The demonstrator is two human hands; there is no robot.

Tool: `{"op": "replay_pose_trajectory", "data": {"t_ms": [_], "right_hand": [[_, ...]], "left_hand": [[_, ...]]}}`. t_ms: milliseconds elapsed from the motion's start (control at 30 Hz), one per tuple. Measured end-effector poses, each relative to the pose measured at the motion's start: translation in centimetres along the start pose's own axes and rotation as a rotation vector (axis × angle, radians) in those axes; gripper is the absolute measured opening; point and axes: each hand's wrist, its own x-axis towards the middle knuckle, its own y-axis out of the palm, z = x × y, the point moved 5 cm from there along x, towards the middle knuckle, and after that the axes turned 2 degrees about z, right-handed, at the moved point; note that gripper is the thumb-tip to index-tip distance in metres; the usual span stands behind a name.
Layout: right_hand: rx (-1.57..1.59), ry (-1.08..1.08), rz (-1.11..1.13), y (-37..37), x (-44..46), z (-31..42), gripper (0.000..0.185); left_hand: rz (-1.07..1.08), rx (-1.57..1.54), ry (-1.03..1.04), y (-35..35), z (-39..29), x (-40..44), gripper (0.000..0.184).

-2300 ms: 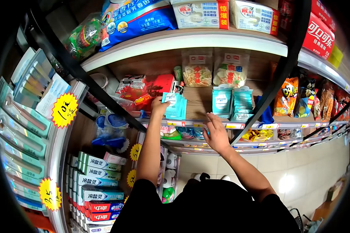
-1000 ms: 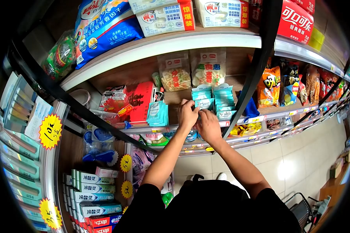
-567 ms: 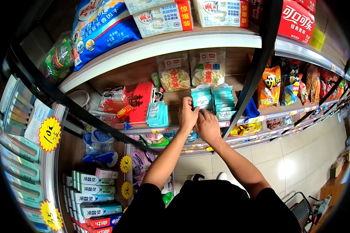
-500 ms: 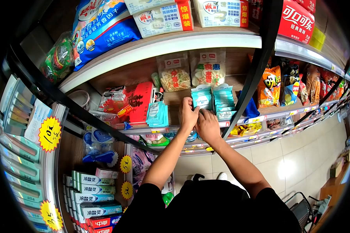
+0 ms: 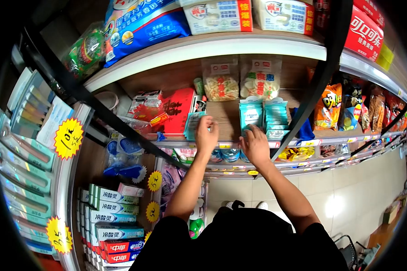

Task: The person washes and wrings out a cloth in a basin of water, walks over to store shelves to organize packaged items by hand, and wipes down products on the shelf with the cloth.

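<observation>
Reaching over the shelf [image 5: 225, 118], my left hand [image 5: 206, 134] curls beside the left teal packets [image 5: 192, 125], partly covering them; whether it grips any, I cannot tell. My right hand [image 5: 256, 145], loosely open, has fingertips at the middle teal stack [image 5: 251, 112]. Another teal stack [image 5: 276, 114] sits beside it, snack bags [image 5: 260, 81] behind.

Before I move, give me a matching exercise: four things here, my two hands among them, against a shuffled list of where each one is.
Things
1. left hand
2. right hand
3. orange snack bag
4. blue laundry powder bag

Places
A. on the upper shelf, left of the white packs
B. just right of the black post
C. by the small teal stack, near the red package
D. at the front of the left row of teal packets

Right pairs: 1-C, 2-D, 3-B, 4-A
</observation>
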Motion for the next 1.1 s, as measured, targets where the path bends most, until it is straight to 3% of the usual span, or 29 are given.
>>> {"op": "replay_pose_trajectory", "data": {"t_ms": [133, 167, 267, 300, 533, 567, 600, 667, 700, 867, 967, 1100], "right_hand": [[0.026, -0.04, -0.035, -0.7, -0.1, 0.8, 0.029], [0.035, -0.054, -0.036, -0.9, -0.1, 1.1, 0.028], [0.016, -0.086, -0.063, -0.7, -0.6, 2.0, 0.027], [0.017, -0.09, -0.061, -0.6, -0.7, 2.3, 0.027], [0.022, -0.082, -0.057, -0.5, -1.2, 3.1, 0.031], [0.027, -0.076, -0.065, -0.6, -1.2, 3.0, 0.032], [0.022, -0.073, -0.068, -0.7, -1.3, 3.0, 0.032], [0.04, -0.056, -0.088, -1.1, -1.8, 3.0, 0.034], [0.031, -0.048, -0.088, -1.2, -1.9, 2.9, 0.034], [0.084, -0.008, -0.097, -1.9, -2.4, 2.8, 0.034], [0.102, -0.006, -0.134, -2.2, -2.8, 2.5, 0.035], [0.125, -0.035, -0.181, -3.2, -2.6, 2.8, 0.039]], "left_hand": [[-0.137, 0.391, 0.046, -5.0, 4.6, 2.0, 0.032], [-0.025, 0.385, -0.08, -5.6, 5.8, 2.4, 0.04], [0.125, 0.468, -0.141, -5.9, 6.8, 2.8, 0.051], [0.248, 0.433, -0.245, -5.7, 7.5, 3.1, 0.067], [0.197, 0.317, -0.343, -6.0, 8.2, 4.7, 0.086], [0.065, 0.367, -0.269, -6.0, 8.3, 4.7, 0.07], [0.068, 0.363, -0.265, -5.5, 10.1, 5.2, 0.07], [0.163, -0.145, -0.428, -3.7, 14.6, 5.6, 0.045], [0.175, -0.363, -0.458, -3.7, 12.5, 5.2, 0.029], [0.275, -0.456, -0.537, -5.0, 2.6, 4.3, 0.024], [0.321, -0.601, -0.286, -3.4, -2.5, 3.8, 0.024], [0.369, -0.648, -0.158, 1.9, -4.2, 2.4, 0.017]]}}
